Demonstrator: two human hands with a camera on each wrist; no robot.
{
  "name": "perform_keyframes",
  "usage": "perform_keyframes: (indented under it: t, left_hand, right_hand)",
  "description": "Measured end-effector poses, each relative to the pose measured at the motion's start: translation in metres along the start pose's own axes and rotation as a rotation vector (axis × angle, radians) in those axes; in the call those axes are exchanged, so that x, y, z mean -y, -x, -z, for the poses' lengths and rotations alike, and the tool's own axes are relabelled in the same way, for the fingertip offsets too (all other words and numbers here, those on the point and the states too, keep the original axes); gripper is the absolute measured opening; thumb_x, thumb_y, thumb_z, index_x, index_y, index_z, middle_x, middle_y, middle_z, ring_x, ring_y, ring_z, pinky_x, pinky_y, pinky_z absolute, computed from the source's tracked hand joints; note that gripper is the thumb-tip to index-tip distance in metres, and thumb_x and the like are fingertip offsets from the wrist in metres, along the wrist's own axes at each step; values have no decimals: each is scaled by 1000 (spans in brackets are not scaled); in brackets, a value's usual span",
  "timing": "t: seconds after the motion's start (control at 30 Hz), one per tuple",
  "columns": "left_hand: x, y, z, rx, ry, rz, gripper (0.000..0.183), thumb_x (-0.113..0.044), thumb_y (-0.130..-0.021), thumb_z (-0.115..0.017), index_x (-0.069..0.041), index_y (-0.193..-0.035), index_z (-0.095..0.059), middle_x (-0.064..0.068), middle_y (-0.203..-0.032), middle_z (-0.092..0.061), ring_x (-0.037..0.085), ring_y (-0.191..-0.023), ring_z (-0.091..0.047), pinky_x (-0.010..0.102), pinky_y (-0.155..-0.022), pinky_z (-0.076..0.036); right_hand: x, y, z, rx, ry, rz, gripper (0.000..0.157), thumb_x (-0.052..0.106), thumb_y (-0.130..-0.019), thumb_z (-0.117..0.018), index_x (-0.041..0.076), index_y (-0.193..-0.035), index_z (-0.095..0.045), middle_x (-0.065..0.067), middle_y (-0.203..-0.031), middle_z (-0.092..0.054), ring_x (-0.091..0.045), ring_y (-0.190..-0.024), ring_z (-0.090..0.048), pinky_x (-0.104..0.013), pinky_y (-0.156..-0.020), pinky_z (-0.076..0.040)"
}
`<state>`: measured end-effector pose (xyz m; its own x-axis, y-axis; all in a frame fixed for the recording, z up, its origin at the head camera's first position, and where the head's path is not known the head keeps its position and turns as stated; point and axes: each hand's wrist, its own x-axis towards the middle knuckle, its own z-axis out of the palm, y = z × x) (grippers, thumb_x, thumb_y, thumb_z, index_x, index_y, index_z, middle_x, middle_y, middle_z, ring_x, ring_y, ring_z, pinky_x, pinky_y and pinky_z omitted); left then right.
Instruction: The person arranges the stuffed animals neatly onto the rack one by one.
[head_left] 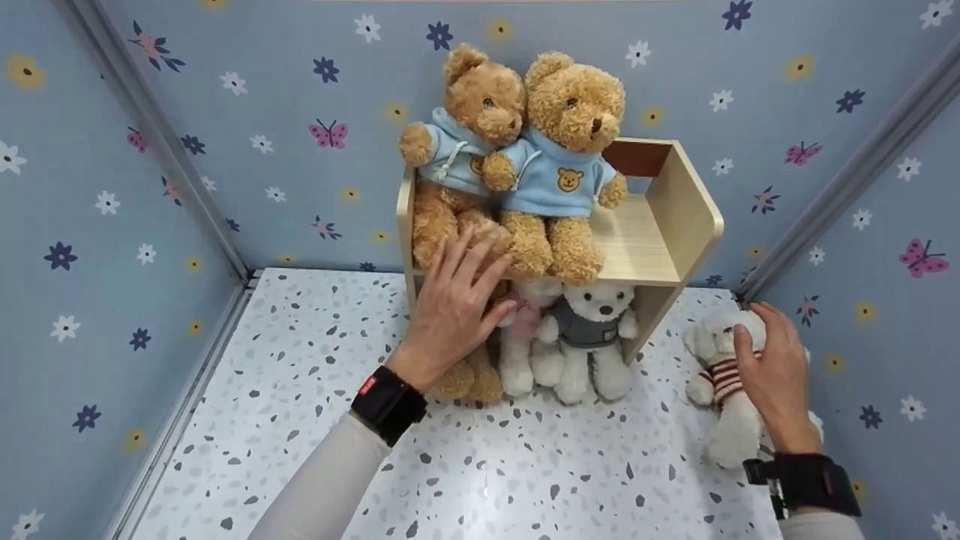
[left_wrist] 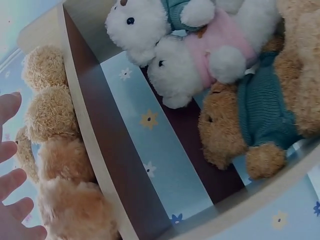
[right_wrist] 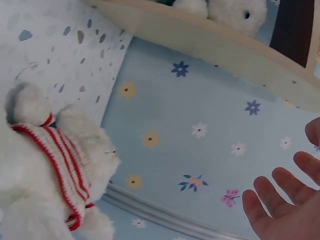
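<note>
My left hand (head_left: 452,313) is before the upper shelf, fingers spread, beside the feet of a brown teddy bear in a light blue hoodie (head_left: 459,157). In the left wrist view its fingers (left_wrist: 12,185) look apart from the furry feet (left_wrist: 75,210). A second teddy bear in a blue hoodie (head_left: 559,176) leans against the first. Over at the right, my right hand (head_left: 776,375) is in front of a white bear in a red-striped sweater (head_left: 726,379), partly hiding it. The right wrist view shows that hand's spread fingers (right_wrist: 280,200) holding nothing.
The wooden shelf (head_left: 699,202) stands against the flowered wall. Its lower level holds a white bear in grey (head_left: 589,322), a white toy in pink (left_wrist: 220,47) and a brown bear in a green sweater (left_wrist: 265,105). Speckled flooring (head_left: 315,390) surrounds it; metal strips (head_left: 847,165) line the corners.
</note>
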<state>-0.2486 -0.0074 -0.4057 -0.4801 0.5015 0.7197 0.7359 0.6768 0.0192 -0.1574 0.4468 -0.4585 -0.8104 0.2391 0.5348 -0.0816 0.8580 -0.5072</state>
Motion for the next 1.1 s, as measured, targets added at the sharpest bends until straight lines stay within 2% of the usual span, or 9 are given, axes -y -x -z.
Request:
perform_keyframes:
  t: [0.17, 0.37, 0.5, 0.7, 0.77, 0.87, 1.1]
  left_hand:
    - [3, 25, 6, -16, 2, 8, 55, -39, -94, -72, -7, -137, -60, 23, -157, -43, 43, -148, -34, 67, -119, -25]
    - [7, 56, 11, -87, 40, 50, 53, -38, -96, -71, -6, -137, -60, 21, -156, -45, 45, -147, -36, 66, -117, -28]
    - [13, 75, 14, -111, 54, 85, 52, -36, -95, -73, -6, -137, -61, 21, -156, -46, 45, -146, -37, 65, -118, -29]
    - [25, 103, 16, -96, 24, 137, 52, -35, -95, -75, -5, -136, -62, 20, -155, -47, 45, -145, -38, 64, -117, -30]
    - [29, 112, 16, -96, 21, 163, 52, -35, -94, -75, -5, -135, -63, 20, -155, -47, 45, -145, -39, 65, -116, -32]
    - [34, 124, 16, -92, 19, 204, 53, -34, -93, -77, -5, -135, -63, 20, -154, -48, 44, -145, -39, 64, -116, -32]
    - [40, 147, 11, -85, 50, 285, 55, -25, -86, -85, -4, -133, -65, 21, -154, -48, 45, -146, -38, 62, -115, -34]
  right_hand:
    - [-35, 11, -1, 74, 61, -77, 46, 17, -107, -54, -8, -146, -48, -35, -144, -47, -54, -129, -46, -69, -103, -35]
    - [-70, 24, 1, 184, 190, -211, 52, 26, -109, -48, -12, -145, -45, -40, -141, -46, -59, -125, -46, -71, -99, -38]
    - [-84, 34, 2, 258, 273, -281, 58, 33, -110, -47, -11, -148, -42, -41, -142, -44, -61, -121, -46, -75, -93, -39]
    - [-92, 42, 3, 349, 285, -399, 69, 45, -110, -41, -6, -156, -33, -40, -150, -35, -63, -132, -34, -82, -98, -27]
    - [-94, 43, 2, 380, 285, -436, 74, 49, -109, -40, -5, -158, -28, -41, -153, -31, -64, -135, -31, -83, -100, -25]
    - [-98, 43, 1, 434, 292, -473, 83, 55, -107, -40, -7, -159, -21, -44, -153, -27, -65, -133, -30, -83, -100, -27]
    - [-110, 37, -4, 691, 311, -688, 122, 79, -95, -39, -20, -154, 1, -51, -150, -15, -68, -131, -30, -76, -98, -37]
